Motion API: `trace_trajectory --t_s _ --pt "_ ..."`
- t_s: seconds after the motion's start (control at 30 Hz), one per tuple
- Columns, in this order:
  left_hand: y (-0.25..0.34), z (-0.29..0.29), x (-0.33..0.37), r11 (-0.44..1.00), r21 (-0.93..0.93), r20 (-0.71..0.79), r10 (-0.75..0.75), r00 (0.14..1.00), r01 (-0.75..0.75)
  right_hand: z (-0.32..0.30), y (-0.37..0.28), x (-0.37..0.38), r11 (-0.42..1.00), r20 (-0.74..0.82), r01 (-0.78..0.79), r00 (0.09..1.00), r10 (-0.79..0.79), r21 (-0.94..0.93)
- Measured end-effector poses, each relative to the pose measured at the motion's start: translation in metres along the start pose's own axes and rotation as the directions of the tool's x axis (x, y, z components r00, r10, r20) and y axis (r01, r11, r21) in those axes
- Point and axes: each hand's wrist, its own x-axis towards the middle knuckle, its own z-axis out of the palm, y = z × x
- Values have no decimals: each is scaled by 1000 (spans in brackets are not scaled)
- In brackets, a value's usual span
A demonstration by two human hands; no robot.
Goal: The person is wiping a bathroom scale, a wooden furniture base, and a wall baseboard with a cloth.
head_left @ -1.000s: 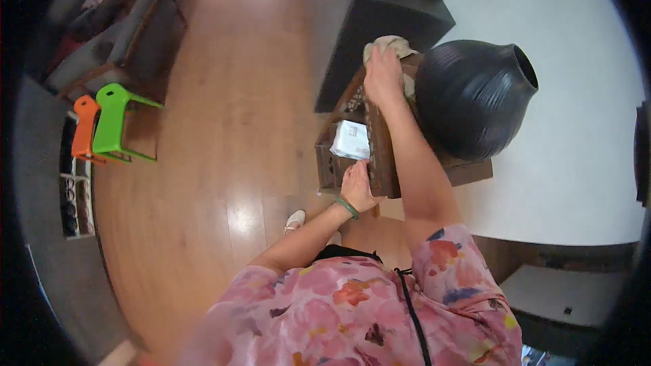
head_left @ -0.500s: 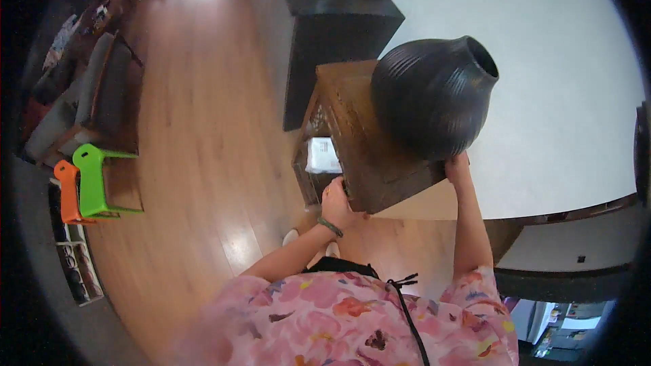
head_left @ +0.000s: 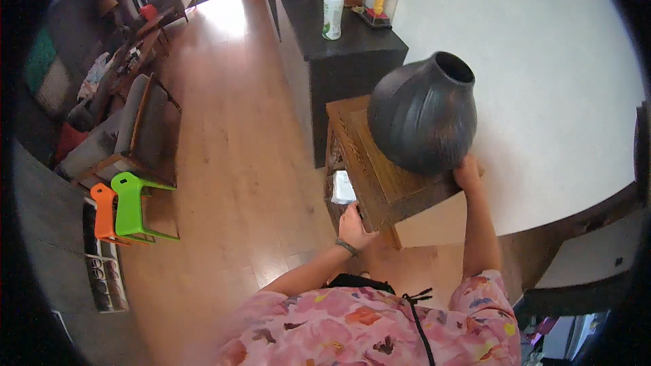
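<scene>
A brown wooden side table with an open shelf stands before me. On its top rests a big dark ribbed vase, its mouth tipped slightly to the right in the view. My left hand is closed on the table's near left edge, fingers at the side by the shelf. My right hand is closed round the table's right edge, close beside the vase's base; some of its fingers are hidden. A white packet lies on the shelf, just beyond my left hand.
A dark cabinet stands just beyond the table, bearing a white bottle with a green cap and a yellow figurine in a clear case. A white wall is at right. Green and orange stools stand at left.
The view has tilted up, showing more of the room's far end. The table with the vase has turned slightly and sits lower in the picture. Both hands keep their hold on it.
</scene>
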Motion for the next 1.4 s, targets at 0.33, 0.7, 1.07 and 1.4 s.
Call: trace_trajectory --t_s 0.33,0.7,1.07,1.4 --pt "6 8 12 980 -116 -60 153 986 -159 51 -201 -128 960 -188 271 949 -254 73" --pt "-26 28 12 992 61 15 108 994 -109 11 -134 -257 626 237 -340 940 246 702" --pt "-66 79 -92 989 64 -259 -110 960 131 56 127 -463 -608 693 -349 215 688 713" --pt "21 351 -216 759 446 757 -37 653 -475 135 167 -448 -740 745 -282 523 415 611"
